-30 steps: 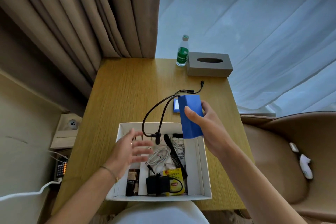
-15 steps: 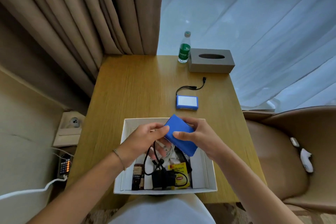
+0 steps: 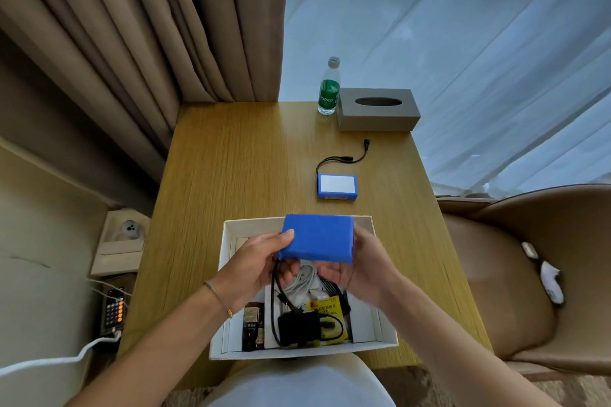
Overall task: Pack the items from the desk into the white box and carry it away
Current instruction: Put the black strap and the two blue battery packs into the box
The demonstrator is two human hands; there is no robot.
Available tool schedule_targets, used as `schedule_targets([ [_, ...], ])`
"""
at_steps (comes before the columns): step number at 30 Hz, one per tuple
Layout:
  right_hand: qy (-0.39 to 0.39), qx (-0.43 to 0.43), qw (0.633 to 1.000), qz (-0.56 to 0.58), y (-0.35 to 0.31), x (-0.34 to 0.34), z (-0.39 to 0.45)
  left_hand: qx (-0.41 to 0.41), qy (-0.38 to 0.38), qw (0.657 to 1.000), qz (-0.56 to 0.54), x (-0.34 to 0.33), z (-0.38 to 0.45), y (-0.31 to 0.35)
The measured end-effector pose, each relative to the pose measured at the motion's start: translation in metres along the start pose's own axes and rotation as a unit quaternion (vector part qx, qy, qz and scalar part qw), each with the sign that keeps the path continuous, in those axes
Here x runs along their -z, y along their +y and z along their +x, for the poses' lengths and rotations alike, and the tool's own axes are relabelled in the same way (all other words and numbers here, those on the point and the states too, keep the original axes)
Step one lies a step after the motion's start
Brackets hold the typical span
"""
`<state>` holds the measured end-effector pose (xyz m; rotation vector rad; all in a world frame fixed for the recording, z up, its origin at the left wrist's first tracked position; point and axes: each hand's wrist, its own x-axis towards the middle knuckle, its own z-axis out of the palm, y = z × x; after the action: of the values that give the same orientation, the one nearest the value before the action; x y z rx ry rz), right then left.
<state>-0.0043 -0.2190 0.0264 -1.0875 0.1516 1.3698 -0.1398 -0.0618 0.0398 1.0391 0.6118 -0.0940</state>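
Both hands hold a blue pack (image 3: 316, 238) flat above the far half of the white box (image 3: 383, 335), which sits at the near edge of the wooden desk (image 3: 238, 168). The left hand (image 3: 254, 266) grips the pack's left edge, thumb on top and fingers curled beneath; the right hand (image 3: 360, 266) clasps its right edge in the same way — so the pack spans the gap between them. A black cable (image 3: 274, 301) hangs from under the pack down into the box. Inside the box lie a white cord (image 3: 302, 281), a yellow packet (image 3: 325, 312), a black adapter (image 3: 297, 329) and a dark bottle (image 3: 253, 324). Beyond the box, well apart from it, a second blue pack (image 3: 336, 187) with a white face lies on the desk, its black lead (image 3: 344, 158) curling farther away. At the far edge — farthest from the box — stand a green-labelled water bottle (image 3: 329, 89) and a grey tissue box (image 3: 377, 112), side by side.
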Motion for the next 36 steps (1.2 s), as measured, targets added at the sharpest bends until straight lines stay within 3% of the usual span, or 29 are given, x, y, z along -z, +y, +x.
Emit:
schedule_targets([
  [4, -0.111, -0.031, 0.964, -0.239, 0.034, -0.001, 0.001, 0.004, 0.004, 0.999, -0.041, 0.002, 0.005, -0.003],
  [7, -0.216, -0.007, 0.926, -0.308, 0.037, -0.007, -0.003, 0.000, 0.016, 1.000, -0.027, 0.003, 0.007, -0.004],
  [10, -0.257, -0.018, 0.891, -0.374, 0.035, -0.009, -0.008, -0.004, 0.025, 1.000, -0.005, 0.007, 0.009, -0.005],
  [19, -0.150, 0.044, 0.788, -0.596, 0.002, 0.005, -0.006, 0.031, 0.064, 0.992, 0.102, 0.028, 0.017, -0.021],
  [26, -0.077, 0.061, 0.653, -0.751, 0.001, 0.013, 0.006, 0.100, 0.127, 0.977, 0.140, 0.030, 0.038, -0.051],
  [32, -0.032, 0.097, 0.563, -0.820, 0.011, 0.014, 0.012, 0.126, 0.179, 0.962, 0.165, 0.030, 0.060, -0.063],
  [36, -0.026, 0.147, 0.484, -0.862, 0.014, 0.022, 0.015, 0.139, 0.201, 0.955, 0.168, 0.034, 0.074, -0.069],
])
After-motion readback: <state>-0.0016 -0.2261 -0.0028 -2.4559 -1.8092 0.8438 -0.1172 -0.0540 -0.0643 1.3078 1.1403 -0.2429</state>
